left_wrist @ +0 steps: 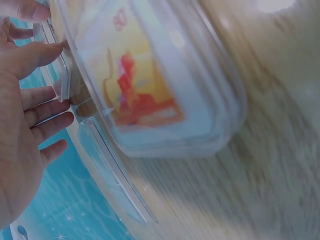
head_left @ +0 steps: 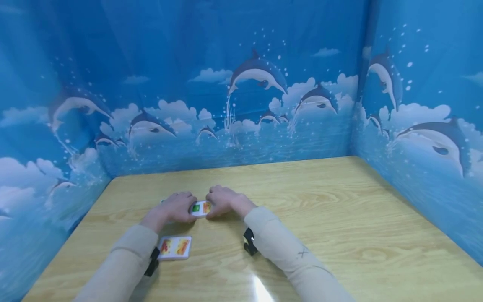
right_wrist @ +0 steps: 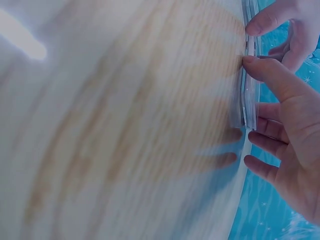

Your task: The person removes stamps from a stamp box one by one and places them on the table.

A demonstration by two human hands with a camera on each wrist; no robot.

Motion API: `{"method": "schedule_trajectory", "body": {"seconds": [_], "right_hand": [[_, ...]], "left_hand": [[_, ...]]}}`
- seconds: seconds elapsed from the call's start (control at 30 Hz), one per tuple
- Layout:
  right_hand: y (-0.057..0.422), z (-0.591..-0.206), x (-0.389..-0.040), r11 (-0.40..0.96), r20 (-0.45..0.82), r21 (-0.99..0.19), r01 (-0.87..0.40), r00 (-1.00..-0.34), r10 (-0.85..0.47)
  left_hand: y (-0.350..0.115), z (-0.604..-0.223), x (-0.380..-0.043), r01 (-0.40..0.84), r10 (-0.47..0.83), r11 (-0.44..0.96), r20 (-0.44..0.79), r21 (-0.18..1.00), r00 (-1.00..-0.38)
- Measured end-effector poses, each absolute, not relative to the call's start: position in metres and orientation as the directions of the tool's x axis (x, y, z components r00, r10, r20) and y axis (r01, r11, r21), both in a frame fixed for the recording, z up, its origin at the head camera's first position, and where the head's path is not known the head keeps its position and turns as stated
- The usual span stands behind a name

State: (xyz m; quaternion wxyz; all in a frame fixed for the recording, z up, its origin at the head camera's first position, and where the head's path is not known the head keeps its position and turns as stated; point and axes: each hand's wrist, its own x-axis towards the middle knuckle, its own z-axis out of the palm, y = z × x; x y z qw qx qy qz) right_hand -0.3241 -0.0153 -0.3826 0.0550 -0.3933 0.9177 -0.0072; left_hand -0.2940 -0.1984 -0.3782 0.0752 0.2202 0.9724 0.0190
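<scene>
A card [head_left: 201, 208] is sitting between the two hands near the table's far left part, showing a green patch at its left and an orange picture at its right. The left hand [head_left: 177, 206] is pinching its left end, thumb on the near side and fingers behind; the right hand [head_left: 225, 200] is pinching its right end the same way. Whether the card is touching the table is hard to tell. In both wrist views its edge is looking clear and layered. A stack [head_left: 175, 247] is lying on the table just nearer the person, by the left wrist, its top showing two red and orange pictures. A clear plate [left_wrist: 117, 175] is lying flat beyond the stack, mostly hidden in the head view. Pale sleeves [head_left: 281, 241] are covering both forearms, and a black strap [head_left: 250, 242] is showing under the right one. The wood-grain table [head_left: 339, 218] is reflecting a bright light, and a blue dolphin curtain [head_left: 181, 50] is standing around it.
</scene>
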Motion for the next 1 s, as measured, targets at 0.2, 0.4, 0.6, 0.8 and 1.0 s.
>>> {"method": "schedule_trajectory", "body": {"seconds": [0.2,0.4,0.6,0.8,1.0], "right_hand": [[-0.0164,-0.3813,-0.3243,0.679,-0.093,-0.032,-0.734,-0.674,-0.733],[-0.0154,-0.3838,-0.3269,0.674,-0.083,-0.006,-0.739,-0.671,-0.737],[-0.0165,-0.3844,-0.3280,0.678,-0.082,0.003,-0.735,-0.676,-0.732],[-0.0188,-0.3855,-0.3260,0.690,-0.087,0.044,-0.722,-0.691,-0.717],[-0.0205,-0.3894,-0.3254,0.663,-0.074,0.142,-0.735,-0.675,-0.734]], "left_hand": [[-0.1995,-0.3792,-0.2947,0.435,0.436,0.900,-0.140,0.041,-0.889],[-0.1991,-0.3803,-0.2950,0.507,0.502,0.862,-0.098,-0.030,-0.859],[-0.1994,-0.3781,-0.2938,0.527,0.522,0.849,-0.087,-0.041,-0.849],[-0.2010,-0.3786,-0.2932,0.521,0.515,0.852,-0.106,-0.041,-0.851],[-0.2018,-0.3810,-0.2931,0.534,0.527,0.844,-0.109,-0.055,-0.843]]}}
